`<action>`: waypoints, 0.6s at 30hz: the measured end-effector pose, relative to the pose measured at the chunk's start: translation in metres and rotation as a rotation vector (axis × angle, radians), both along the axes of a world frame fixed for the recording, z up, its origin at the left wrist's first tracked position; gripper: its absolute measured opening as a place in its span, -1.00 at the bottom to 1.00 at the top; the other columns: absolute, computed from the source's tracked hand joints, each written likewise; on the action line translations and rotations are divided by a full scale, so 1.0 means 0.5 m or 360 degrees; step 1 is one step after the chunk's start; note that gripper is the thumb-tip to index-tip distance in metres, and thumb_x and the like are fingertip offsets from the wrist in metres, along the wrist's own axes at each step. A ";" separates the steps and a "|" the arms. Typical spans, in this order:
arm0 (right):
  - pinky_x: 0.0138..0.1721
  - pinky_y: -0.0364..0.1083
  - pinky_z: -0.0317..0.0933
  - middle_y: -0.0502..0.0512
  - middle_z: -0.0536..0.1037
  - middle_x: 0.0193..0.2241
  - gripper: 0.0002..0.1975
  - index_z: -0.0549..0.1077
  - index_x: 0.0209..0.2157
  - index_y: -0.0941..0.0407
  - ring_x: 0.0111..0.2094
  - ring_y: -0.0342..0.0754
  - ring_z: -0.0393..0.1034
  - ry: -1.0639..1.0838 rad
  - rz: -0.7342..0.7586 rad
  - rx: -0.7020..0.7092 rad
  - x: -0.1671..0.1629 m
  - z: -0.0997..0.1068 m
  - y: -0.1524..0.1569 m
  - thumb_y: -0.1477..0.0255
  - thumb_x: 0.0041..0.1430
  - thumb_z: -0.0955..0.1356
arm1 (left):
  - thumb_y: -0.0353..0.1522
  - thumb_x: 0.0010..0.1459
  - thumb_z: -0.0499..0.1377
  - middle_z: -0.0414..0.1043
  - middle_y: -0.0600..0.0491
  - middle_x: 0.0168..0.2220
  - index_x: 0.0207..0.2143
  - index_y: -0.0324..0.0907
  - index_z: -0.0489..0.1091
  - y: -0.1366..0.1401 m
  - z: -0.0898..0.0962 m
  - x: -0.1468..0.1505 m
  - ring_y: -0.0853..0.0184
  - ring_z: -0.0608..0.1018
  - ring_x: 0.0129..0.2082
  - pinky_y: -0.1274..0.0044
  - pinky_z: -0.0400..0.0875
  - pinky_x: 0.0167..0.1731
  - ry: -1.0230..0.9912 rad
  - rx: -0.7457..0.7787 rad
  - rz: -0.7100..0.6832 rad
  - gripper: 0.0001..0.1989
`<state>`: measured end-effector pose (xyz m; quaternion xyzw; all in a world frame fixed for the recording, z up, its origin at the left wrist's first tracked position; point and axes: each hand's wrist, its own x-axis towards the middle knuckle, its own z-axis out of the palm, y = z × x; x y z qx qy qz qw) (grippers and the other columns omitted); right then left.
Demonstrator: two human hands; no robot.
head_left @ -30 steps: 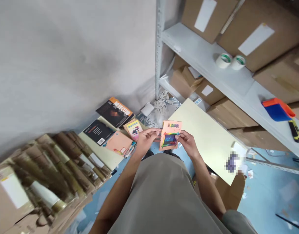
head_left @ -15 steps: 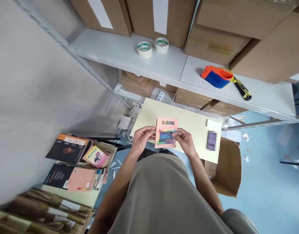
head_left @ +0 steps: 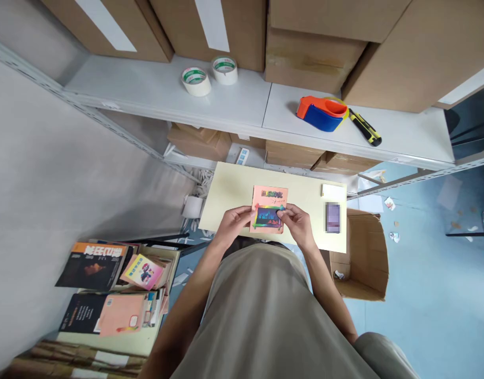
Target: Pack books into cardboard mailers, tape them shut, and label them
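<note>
A small pink booklet (head_left: 268, 192) with a dark picture in a rainbow frame on its cover is held upright between my two hands, its front towards me. My left hand (head_left: 234, 223) grips the booklet's left edge, thumb on the front. On the opposite edge, my right hand (head_left: 296, 223) pinches it, with the thumb over the cover picture. Below and behind the booklet lies a pale yellow table (head_left: 229, 184). Towards the table's right end are a small white box (head_left: 332, 190) and a blurred-out purple item (head_left: 332, 217).
Stacked books and magazines (head_left: 95, 266) stand at the left. Across the front runs a grey shelf (head_left: 242, 100) with cardboard boxes, tape rolls (head_left: 196, 81), an orange-blue tape dispenser (head_left: 323, 113) and a utility knife (head_left: 366, 128). An open cardboard box (head_left: 364, 258) sits right of the table.
The view has turned slightly, so the shelf and its items appear further left. Both hands keep hold of the booklet in nearly the same pose.
</note>
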<state>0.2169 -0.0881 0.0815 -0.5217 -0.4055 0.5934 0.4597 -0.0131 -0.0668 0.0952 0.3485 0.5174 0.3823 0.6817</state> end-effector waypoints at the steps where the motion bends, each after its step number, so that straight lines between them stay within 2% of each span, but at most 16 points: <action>1: -0.20 0.02 0.51 0.09 0.74 -0.27 -0.45 0.65 0.02 0.06 -0.28 0.06 0.61 -0.0038 -0.0026 0.0008 0.001 -0.003 0.000 -0.04 0.19 0.57 | 0.08 -0.07 0.55 0.73 -0.08 -0.26 -0.18 -0.23 0.71 0.001 -0.002 0.006 0.13 0.73 -0.26 0.36 0.68 -0.18 0.0040 0.0023 -0.0011 -0.39; 3: -0.15 0.05 0.55 0.14 0.75 -0.19 -0.44 0.64 0.05 0.05 -0.19 0.11 0.63 -0.0181 -0.0158 0.0058 0.000 -0.006 0.001 -0.04 0.19 0.57 | 0.09 -0.08 0.55 0.72 -0.05 -0.28 -0.17 -0.23 0.71 0.001 -0.006 0.021 0.14 0.72 -0.26 0.37 0.68 -0.19 0.0116 0.0093 0.0022 -0.38; 5: -0.01 0.11 0.57 0.22 0.72 0.00 -0.47 0.64 0.06 0.03 0.00 0.17 0.62 -0.0375 -0.0338 0.0151 -0.007 -0.005 0.000 -0.01 0.20 0.56 | 0.11 0.01 0.51 0.73 -0.04 -0.26 -0.14 -0.22 0.72 -0.004 -0.008 0.039 0.13 0.73 -0.22 0.37 0.68 -0.14 0.0192 0.0199 0.0057 -0.38; 7: 0.09 0.14 0.56 0.25 0.68 0.11 -0.52 0.66 0.05 0.01 0.12 0.19 0.58 -0.0458 -0.0367 0.0204 -0.021 0.001 -0.003 0.01 0.24 0.55 | 0.11 0.11 0.45 0.74 -0.03 -0.24 -0.10 -0.21 0.72 -0.013 -0.007 0.058 0.11 0.74 -0.17 0.38 0.68 -0.11 0.0293 0.0311 0.0064 -0.41; 10: 0.06 0.10 0.58 0.20 0.72 0.00 -0.52 0.67 0.05 0.03 0.03 0.17 0.64 -0.0343 -0.0168 0.0166 -0.045 0.008 -0.010 0.01 0.26 0.54 | 0.05 0.22 0.39 0.75 -0.05 -0.09 0.03 -0.19 0.71 -0.032 -0.002 0.080 0.08 0.75 -0.07 0.37 0.70 -0.10 0.0379 0.0442 -0.0018 -0.45; 13: -0.02 0.04 0.58 0.15 0.75 -0.13 -0.51 0.67 0.00 0.06 -0.10 0.13 0.66 -0.0292 -0.0143 0.0125 -0.050 0.011 -0.011 -0.02 0.26 0.53 | -0.03 0.24 0.41 0.66 -0.10 0.17 0.12 -0.13 0.67 -0.042 -0.001 0.084 0.05 0.71 0.10 0.31 0.71 0.02 0.0390 0.0573 -0.0154 -0.48; 16: -0.08 0.04 0.56 0.14 0.76 -0.18 -0.48 0.68 -0.05 0.08 -0.13 0.14 0.66 -0.0131 -0.0143 0.0080 -0.028 0.013 -0.006 -0.08 0.28 0.50 | -0.07 0.23 0.43 0.61 -0.14 0.25 0.18 -0.10 0.63 -0.033 -0.009 0.065 0.09 0.68 0.15 0.30 0.68 0.09 0.0507 0.0608 -0.0030 -0.46; 18: -0.07 0.06 0.56 0.14 0.76 -0.16 -0.46 0.68 -0.05 0.07 -0.09 0.17 0.66 0.0020 -0.0097 0.0038 -0.011 0.017 -0.002 -0.10 0.23 0.52 | -0.03 0.18 0.46 0.62 -0.17 0.22 0.17 -0.13 0.62 -0.021 -0.017 0.046 0.09 0.68 0.12 0.31 0.67 0.07 0.0516 0.0531 0.0086 -0.41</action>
